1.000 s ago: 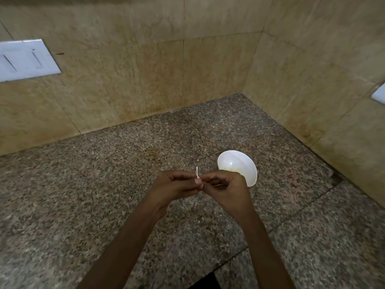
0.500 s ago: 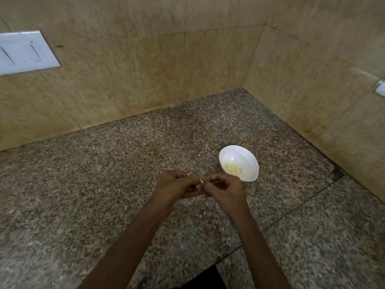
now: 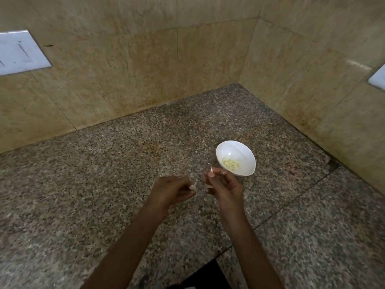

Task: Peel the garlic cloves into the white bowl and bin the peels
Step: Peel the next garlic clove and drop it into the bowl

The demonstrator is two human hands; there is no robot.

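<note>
A white switch plate (image 3: 20, 52) is set in the beige tiled wall (image 3: 145, 69) at the far left. Below the wall lies a speckled granite table (image 3: 83, 184), which fills the lower part of the view and runs on into the corner at the right.

Near the middle, the left hand (image 3: 173, 191) is held above the table. Its fingers (image 3: 184, 184) are curled in and pinch a small pale piece of garlic (image 3: 192, 187) at their tips. It is too small to tell whether that piece is clove or skin.

A narrow gap separates it from the right hand (image 3: 226, 187), which is just beside it at about the same height. This hand's thumb and forefinger are pressed together on a thin pale sliver (image 3: 211, 168) that sticks up above the fingertips and looks like a strip of peel. Its other fingers are loosely curled, and another pale scrap (image 3: 209, 186) shows at their lower edge.

Just beyond the right hand, and a little to its right, the white bowl (image 3: 239, 148) stands upright on the table, touched by neither hand. A small heap of yellowish garlic bits (image 3: 230, 163) lies in its bottom.

At the far right, the edge of a second white plate (image 3: 378, 79) shows on the side wall.
</note>
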